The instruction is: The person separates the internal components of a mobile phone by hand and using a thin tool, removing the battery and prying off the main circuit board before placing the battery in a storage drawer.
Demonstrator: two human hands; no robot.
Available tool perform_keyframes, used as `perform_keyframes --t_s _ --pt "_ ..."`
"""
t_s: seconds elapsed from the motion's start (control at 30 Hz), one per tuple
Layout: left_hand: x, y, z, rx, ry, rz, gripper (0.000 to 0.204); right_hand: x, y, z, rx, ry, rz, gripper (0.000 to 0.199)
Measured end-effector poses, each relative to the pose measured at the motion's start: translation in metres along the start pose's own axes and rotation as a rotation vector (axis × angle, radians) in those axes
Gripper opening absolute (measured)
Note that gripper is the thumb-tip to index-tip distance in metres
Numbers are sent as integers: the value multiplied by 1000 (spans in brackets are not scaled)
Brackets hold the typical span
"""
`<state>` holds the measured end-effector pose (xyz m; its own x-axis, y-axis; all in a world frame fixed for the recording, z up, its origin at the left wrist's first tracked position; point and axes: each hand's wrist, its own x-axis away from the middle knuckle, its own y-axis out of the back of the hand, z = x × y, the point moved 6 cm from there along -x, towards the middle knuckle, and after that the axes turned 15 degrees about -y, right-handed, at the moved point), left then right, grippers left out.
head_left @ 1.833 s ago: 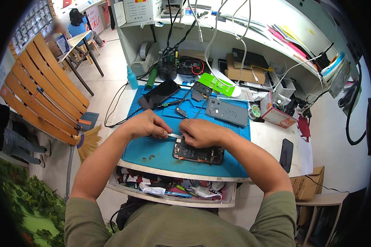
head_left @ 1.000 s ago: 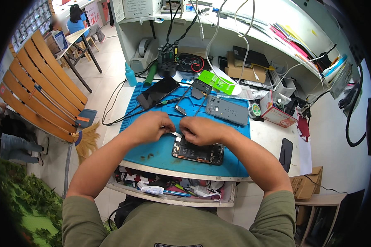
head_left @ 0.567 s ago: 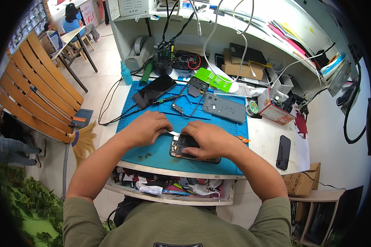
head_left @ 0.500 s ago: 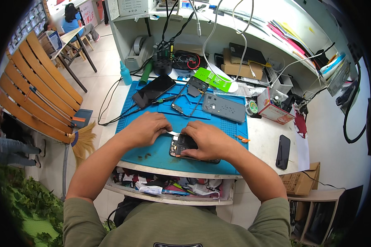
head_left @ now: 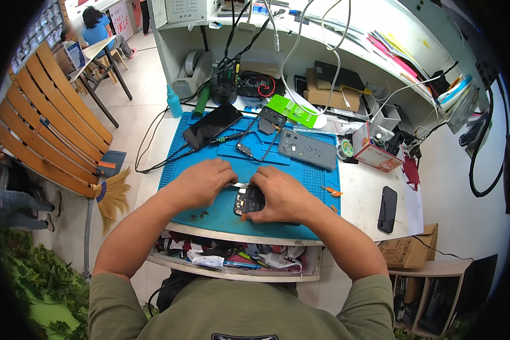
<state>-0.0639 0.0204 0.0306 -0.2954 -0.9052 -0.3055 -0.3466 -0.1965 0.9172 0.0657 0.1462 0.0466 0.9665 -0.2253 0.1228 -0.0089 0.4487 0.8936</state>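
Note:
An opened smartphone (head_left: 249, 200), its battery and inner parts bare, lies on a blue repair mat (head_left: 226, 228). My right hand (head_left: 284, 195) grips it, thumb at the near edge and fingers at the far edge, hiding its right part. My left hand (head_left: 205, 182) is closed in a pinch on a thin pale strip (head_left: 239, 185), which reaches the phone's far left edge; its exact kind is unclear. Beyond my hands are a dark phone screen (head_left: 212, 126), a phone frame (head_left: 272, 120) and a grey back cover (head_left: 307, 149).
A green-handled soldering iron (head_left: 225, 137) lies behind my left hand. Orange scraps (head_left: 332, 191) and a solder spool (head_left: 345, 149) are to the right, with another phone (head_left: 387, 209) farther over. Below the bench edge, a cluttered drawer (head_left: 238, 273) stands pulled out.
My right hand has shifted slightly left and covers more of the phone's right part. My left hand keeps its pinch and has moved slightly toward me.

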Motion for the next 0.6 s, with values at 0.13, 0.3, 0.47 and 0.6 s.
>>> perform_keyframes --t_s 0.13,0.3,0.47,0.6 --pt "-3 4 -6 6 21 41 14 2 1 0 -45 3 -6 64" --pt "-27 14 -16 -53 99 288 16 1 -1 -1 -91 17 6 65" --pt "-25 12 14 210 153 282 16 0 -1 -1 -100 3 26 64" --pt "-21 3 19 325 137 170 16 -2 -5 -5 -100 55 -26 66"
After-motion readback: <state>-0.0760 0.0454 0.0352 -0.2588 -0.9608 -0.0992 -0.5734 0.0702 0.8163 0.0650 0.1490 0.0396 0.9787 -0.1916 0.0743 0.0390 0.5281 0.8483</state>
